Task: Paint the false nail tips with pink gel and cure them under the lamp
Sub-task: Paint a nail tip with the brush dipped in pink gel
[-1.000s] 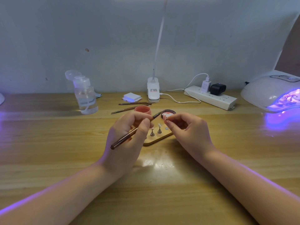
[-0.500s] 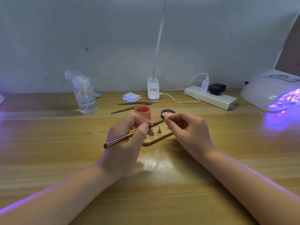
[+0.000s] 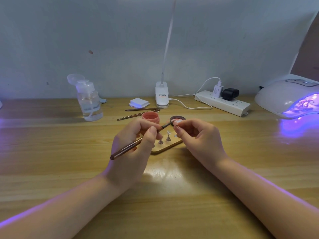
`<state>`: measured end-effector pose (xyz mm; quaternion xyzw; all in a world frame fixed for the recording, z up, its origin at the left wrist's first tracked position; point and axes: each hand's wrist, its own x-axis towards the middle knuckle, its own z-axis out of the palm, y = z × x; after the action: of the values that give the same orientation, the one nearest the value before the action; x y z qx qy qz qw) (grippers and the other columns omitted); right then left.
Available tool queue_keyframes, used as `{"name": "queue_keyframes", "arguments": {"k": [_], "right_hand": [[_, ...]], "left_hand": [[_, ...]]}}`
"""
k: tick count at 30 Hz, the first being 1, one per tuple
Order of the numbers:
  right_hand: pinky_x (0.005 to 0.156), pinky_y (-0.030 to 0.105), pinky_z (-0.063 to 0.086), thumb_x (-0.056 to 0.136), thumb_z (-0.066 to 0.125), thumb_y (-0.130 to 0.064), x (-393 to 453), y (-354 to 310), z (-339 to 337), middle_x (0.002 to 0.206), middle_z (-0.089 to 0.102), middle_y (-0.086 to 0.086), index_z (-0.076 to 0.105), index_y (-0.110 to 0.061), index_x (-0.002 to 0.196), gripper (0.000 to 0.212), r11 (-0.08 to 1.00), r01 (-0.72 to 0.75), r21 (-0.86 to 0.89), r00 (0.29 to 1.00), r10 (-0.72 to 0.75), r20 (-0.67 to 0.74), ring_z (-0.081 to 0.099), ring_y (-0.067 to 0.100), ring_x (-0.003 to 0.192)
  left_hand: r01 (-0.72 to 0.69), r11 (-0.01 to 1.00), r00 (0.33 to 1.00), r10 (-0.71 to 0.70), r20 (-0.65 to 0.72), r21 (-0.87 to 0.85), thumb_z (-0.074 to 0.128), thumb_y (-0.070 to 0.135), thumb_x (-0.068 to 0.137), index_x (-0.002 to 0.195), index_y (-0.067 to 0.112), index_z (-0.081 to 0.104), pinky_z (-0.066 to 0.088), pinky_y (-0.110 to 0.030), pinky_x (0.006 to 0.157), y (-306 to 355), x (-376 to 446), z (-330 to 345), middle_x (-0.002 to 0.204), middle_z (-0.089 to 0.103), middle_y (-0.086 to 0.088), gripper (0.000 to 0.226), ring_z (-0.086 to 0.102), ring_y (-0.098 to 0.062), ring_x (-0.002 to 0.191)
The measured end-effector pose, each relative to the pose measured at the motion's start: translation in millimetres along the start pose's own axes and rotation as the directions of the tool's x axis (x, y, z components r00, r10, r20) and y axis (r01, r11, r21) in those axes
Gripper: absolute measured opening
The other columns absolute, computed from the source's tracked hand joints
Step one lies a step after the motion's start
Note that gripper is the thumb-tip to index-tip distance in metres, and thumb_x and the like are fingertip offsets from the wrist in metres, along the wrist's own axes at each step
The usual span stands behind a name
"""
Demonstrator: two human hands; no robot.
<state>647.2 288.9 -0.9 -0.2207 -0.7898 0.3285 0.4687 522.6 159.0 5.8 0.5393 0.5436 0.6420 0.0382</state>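
the false nail tip (image 3: 176,122) is up off the table, pinched between thumb and forefinger of the right hand (image 3: 198,137), just above the far end of the little wooden stand board (image 3: 165,147). it looks pinkish but it's tiny so can't say how much of it is coated. the left hand (image 3: 133,145) has its fingers curled tight round a brown brush (image 3: 136,144), pen-style, handle sticking out low to the left and the bristle end right up against the tip.

the board itself sits flat on the wooden table (image 3: 51,152) under both hands. two small metal holders (image 3: 164,140) stand upright on it and there's a bare round spot beside them.

just behind the hands is the pink gel pot (image 3: 150,117), open, with pink gel showing inside. its dark lid (image 3: 177,118) lies next to it on the right, partly hidden by the nail tip.

further back: two more thin brushes (image 3: 139,112) lying flat, a small stack of white pads (image 3: 139,102), and a clear pump bottle (image 3: 89,104) off to the left with clear liquid in it, cap flipped open. a white clip lamp (image 3: 162,96) stands at the wall, a power strip (image 3: 222,102) with two plugs beside it. the curing lamp (image 3: 290,97) is far right, well apart from the hands, glowing purple inside.
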Motion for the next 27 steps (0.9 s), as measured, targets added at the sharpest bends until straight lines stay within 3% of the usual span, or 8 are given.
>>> {"name": "queue_keyframes", "arguments": {"k": [3, 7, 12, 16, 20, 25, 27], "right_hand": [[0.068, 0.026, 0.054, 0.084, 0.072, -0.01, -0.2, -0.1, -0.2, 0.079, 0.072, 0.002, 0.074, -0.007, 0.092, 0.009, 1.0, -0.009, -0.001, 1.0, 0.009, 0.0, 0.066, 0.011, 0.071], [0.07, 0.033, 0.054, 0.084, 0.071, -0.011, -0.2, -0.7, -0.3, 0.079, 0.072, 0.004, 0.074, -0.006, 0.092, 0.01, 1.0, -0.017, 0.006, 1.0, 0.017, -0.002, 0.066, 0.016, 0.071], [0.071, 0.032, 0.054, 0.084, 0.072, -0.01, -0.5, -0.5, -0.2, 0.079, 0.072, 0.002, 0.074, -0.007, 0.092, 0.009, 0.999, -0.032, 0.016, 0.999, 0.032, -0.007, 0.066, 0.013, 0.071], [0.07, 0.03, 0.055, 0.084, 0.071, -0.01, -0.2, 0.0, -0.5, 0.079, 0.072, 0.003, 0.074, -0.008, 0.093, 0.01, 1.0, -0.024, 0.005, 1.0, 0.024, 0.006, 0.067, 0.014, 0.073], [0.069, 0.024, 0.054, 0.084, 0.071, -0.01, -0.4, -0.2, -0.5, 0.079, 0.072, 0.002, 0.074, -0.008, 0.092, 0.009, 1.0, -0.018, 0.004, 1.0, 0.018, -0.001, 0.066, 0.01, 0.072], [0.069, 0.028, 0.054, 0.084, 0.071, -0.01, 0.1, 0.0, -0.5, 0.079, 0.072, 0.003, 0.074, -0.006, 0.093, 0.01, 1.0, -0.013, -0.003, 1.0, 0.013, 0.0, 0.065, 0.012, 0.071], [0.068, 0.025, 0.054, 0.084, 0.071, -0.009, 0.3, 0.0, -0.3, 0.079, 0.071, 0.001, 0.074, -0.006, 0.093, 0.01, 1.0, -0.012, -0.008, 1.0, 0.012, -0.001, 0.065, 0.01, 0.071]], "left_hand": [[0.043, 0.999, 0.999, -0.043, 0.011, 0.001, 0.056, 0.029, 0.091, 0.092, 0.024, 0.066, 0.053, -0.025, 0.078, -0.8, -0.4, 0.2, 0.086, 0.072, 0.005, 0.011, 0.068, -0.018, 0.093], [0.01, 1.0, 0.999, -0.01, 0.036, 0.011, 0.05, 0.033, 0.084, 0.085, 0.021, 0.065, 0.05, -0.023, 0.072, 0.8, -0.7, -1.4, 0.077, 0.07, 0.007, 0.02, 0.067, -0.014, 0.079], [0.069, 0.997, 0.998, -0.069, 0.012, -0.045, 0.056, 0.027, 0.09, 0.093, 0.019, 0.066, 0.055, -0.024, 0.074, -0.9, 1.4, -1.8, 0.087, 0.073, -0.002, 0.013, 0.069, -0.019, 0.088], [0.02, 0.999, 0.999, -0.019, 0.032, -0.026, 0.052, 0.028, 0.087, 0.088, 0.017, 0.065, 0.051, -0.018, 0.069, 0.3, 0.9, -2.5, 0.081, 0.07, 0.001, 0.018, 0.067, -0.012, 0.079], [0.071, 0.996, 0.997, -0.07, 0.014, -0.045, 0.054, 0.025, 0.091, 0.095, 0.016, 0.065, 0.056, -0.031, 0.075, -2.2, 0.8, -0.7, 0.088, 0.072, -0.003, 0.014, 0.068, -0.02, 0.087], [0.032, 0.999, 0.999, -0.03, 0.045, -0.031, 0.05, 0.031, 0.085, 0.087, 0.017, 0.065, 0.05, -0.019, 0.07, -0.3, -0.9, -1.6, 0.078, 0.07, 0.002, 0.021, 0.067, -0.013, 0.077], [0.028, 0.999, 0.999, -0.027, 0.033, -0.03, 0.051, 0.031, 0.089, 0.091, 0.018, 0.065, 0.053, -0.023, 0.072, -0.6, -0.4, -1.9, 0.083, 0.071, 0.001, 0.019, 0.068, -0.016, 0.083]]}}
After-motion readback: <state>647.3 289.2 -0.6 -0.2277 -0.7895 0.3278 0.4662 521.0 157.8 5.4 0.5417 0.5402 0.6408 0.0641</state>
